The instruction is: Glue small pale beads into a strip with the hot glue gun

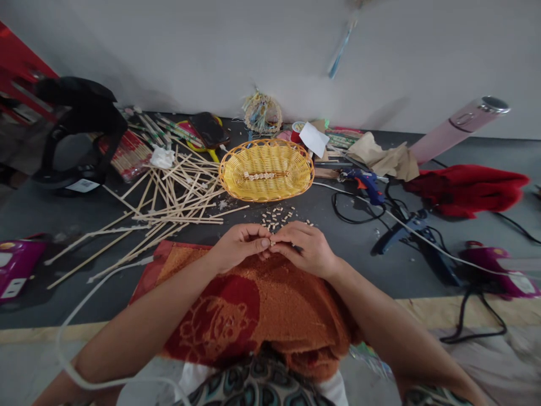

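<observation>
My left hand (240, 246) and my right hand (305, 248) meet fingertip to fingertip above an orange towel (291, 307). Both are closed in a pinch around a tiny pale piece (271, 242), mostly covered by the fingers. Just beyond them, small pale wooden pieces (276, 217) lie scattered on the dark table. Behind these stands a yellow woven basket (266, 193), with a short row of small pale pieces on a stick (260, 176) inside it.
Long thin wooden sticks (177, 192) are heaped left of the basket. To the right lie a blue glue gun (367, 185), blue-handled pliers (399, 231) and a red cloth (473, 189). A pink bottle (454, 132) stands behind. A white cable crosses my left forearm.
</observation>
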`<act>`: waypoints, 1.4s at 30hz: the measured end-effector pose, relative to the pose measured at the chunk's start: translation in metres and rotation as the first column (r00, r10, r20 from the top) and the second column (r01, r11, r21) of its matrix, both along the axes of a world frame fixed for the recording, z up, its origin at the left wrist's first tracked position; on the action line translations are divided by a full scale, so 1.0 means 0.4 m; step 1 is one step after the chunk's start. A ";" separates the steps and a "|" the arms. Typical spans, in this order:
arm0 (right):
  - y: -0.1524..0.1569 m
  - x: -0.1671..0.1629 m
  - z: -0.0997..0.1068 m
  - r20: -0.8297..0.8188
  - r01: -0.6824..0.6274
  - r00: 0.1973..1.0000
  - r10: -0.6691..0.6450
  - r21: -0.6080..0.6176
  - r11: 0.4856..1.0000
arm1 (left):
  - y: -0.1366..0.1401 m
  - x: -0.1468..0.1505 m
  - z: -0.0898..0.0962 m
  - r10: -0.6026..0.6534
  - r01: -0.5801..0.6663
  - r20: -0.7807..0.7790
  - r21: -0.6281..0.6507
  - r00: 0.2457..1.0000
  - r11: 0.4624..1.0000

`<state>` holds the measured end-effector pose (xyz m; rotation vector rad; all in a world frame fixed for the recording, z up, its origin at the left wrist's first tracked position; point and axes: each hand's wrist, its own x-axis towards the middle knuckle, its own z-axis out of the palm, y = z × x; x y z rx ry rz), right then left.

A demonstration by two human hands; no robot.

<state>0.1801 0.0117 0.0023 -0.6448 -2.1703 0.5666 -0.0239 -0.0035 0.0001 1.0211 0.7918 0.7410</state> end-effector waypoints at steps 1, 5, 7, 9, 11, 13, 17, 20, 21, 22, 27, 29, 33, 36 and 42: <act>0.000 0.000 0.001 -0.003 -0.001 1.000 0.001 -0.004 1.000 | 0.000 0.000 0.000 0.000 0.000 0.005 -0.003 1.000 1.000; -0.001 -0.001 0.007 -0.022 -0.018 1.000 0.017 -0.018 1.000 | -0.002 0.001 0.001 0.005 -0.004 0.006 -0.016 1.000 1.000; -0.002 -0.001 0.008 -0.019 -0.031 0.999 0.030 -0.039 0.999 | -0.002 0.001 0.002 0.006 -0.006 -0.002 -0.016 1.000 1.000; -0.002 0.000 0.007 -0.010 -0.047 0.999 0.046 -0.068 0.997 | -0.003 0.002 0.001 0.002 -0.002 -0.005 -0.009 1.000 1.000; -0.001 0.001 0.005 -0.006 -0.067 0.998 0.067 -0.086 0.994 | -0.003 0.002 0.000 0.002 -0.002 -0.003 -0.003 1.000 1.000; -0.001 0.001 0.004 -0.007 -0.082 0.997 0.082 -0.089 0.993 | -0.003 0.002 0.000 0.011 -0.011 -0.003 -0.007 1.000 1.000; 0.000 0.001 0.006 -0.025 -0.082 0.996 0.080 -0.089 0.993 | -0.002 0.003 0.002 0.016 -0.016 -0.010 -0.013 1.000 1.000; -0.001 0.001 0.010 -0.026 -0.083 0.996 0.081 -0.092 0.992 | -0.002 0.003 0.002 0.020 -0.021 -0.015 -0.008 1.000 1.000; -0.001 0.001 0.010 -0.027 -0.083 0.996 0.081 -0.090 0.992 | -0.002 0.003 0.002 0.025 -0.025 -0.019 -0.006 1.000 1.000; -0.001 0.001 0.011 -0.029 -0.082 0.996 0.080 -0.087 0.993 | -0.002 0.003 0.001 0.029 -0.029 -0.026 -0.003 0.999 1.000; -0.001 0.000 0.010 -0.037 -0.053 0.998 0.051 -0.062 0.997 | -0.003 0.001 -0.001 0.024 -0.023 -0.050 0.031 0.998 0.999; -0.001 0.000 0.011 -0.035 -0.051 0.998 0.049 -0.061 0.997 | -0.003 0.001 0.000 0.018 -0.016 -0.046 0.041 0.999 0.999; 0.000 0.002 0.014 -0.015 -0.046 0.999 0.045 -0.074 0.996 | -0.004 -0.001 0.003 0.019 -0.016 -0.049 0.047 0.999 0.999; 0.001 0.002 0.012 -0.007 -0.037 0.999 0.037 -0.070 0.997 | -0.004 0.000 0.007 0.016 -0.013 -0.047 0.045 0.999 0.999; -0.001 0.004 0.013 -0.036 -0.035 0.999 0.034 -0.049 0.998 | -0.001 0.002 0.005 0.018 -0.016 -0.042 0.042 0.999 0.999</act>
